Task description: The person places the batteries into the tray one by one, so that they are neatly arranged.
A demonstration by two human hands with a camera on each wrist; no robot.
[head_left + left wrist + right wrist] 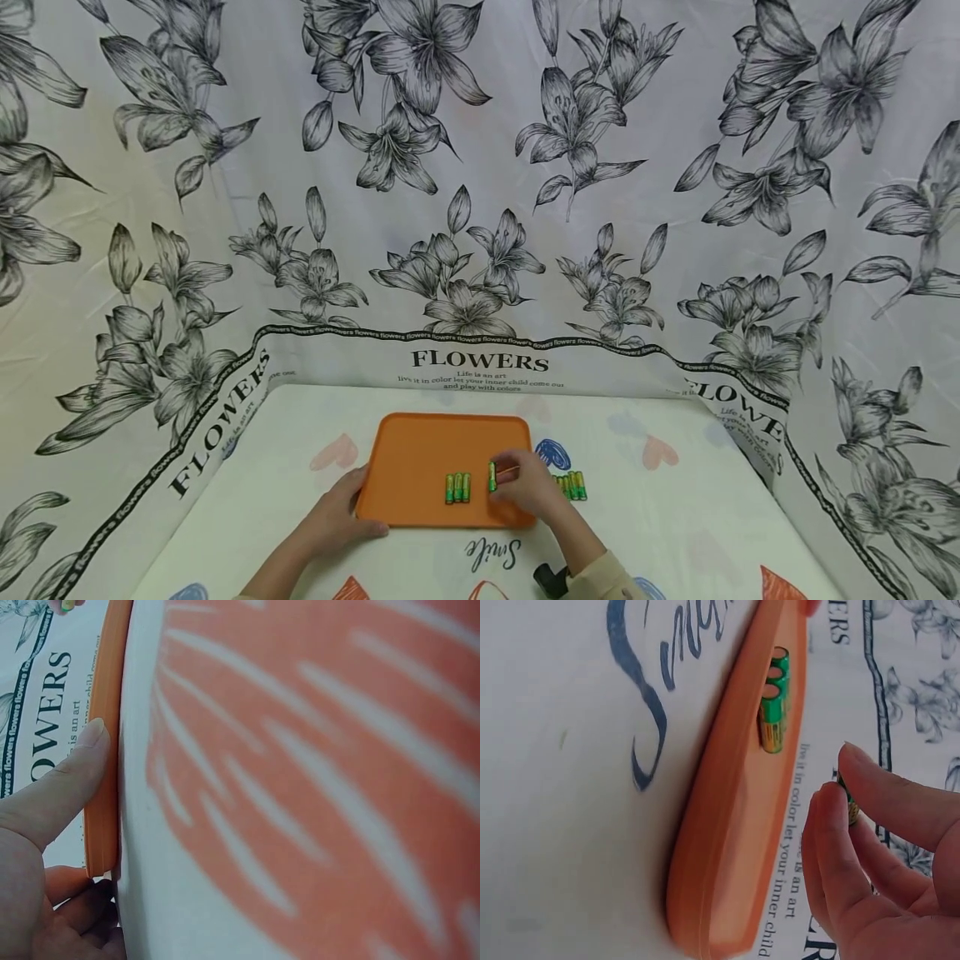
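On the patterned cloth lies an orange tray (412, 450). My left hand (337, 512) holds its near left corner; in the left wrist view the thumb (86, 754) presses along the rim while the other fingers curl around the corner. Over the tray's right part, my right hand (532, 483) pinches one green and yellow battery (492, 477) between thumb and fingertips. The right wrist view shows that battery (852, 812) mostly hidden by the fingers. Three similar batteries (458, 488) lie side by side on the tray, left of the held one.
Several more batteries (576, 486) lie in a row on the cloth just right of the tray, partly behind my right hand. A white cloth (615, 533) with hearts and lettering covers the table. Flower-printed curtains (480, 250) stand at the back and both sides.
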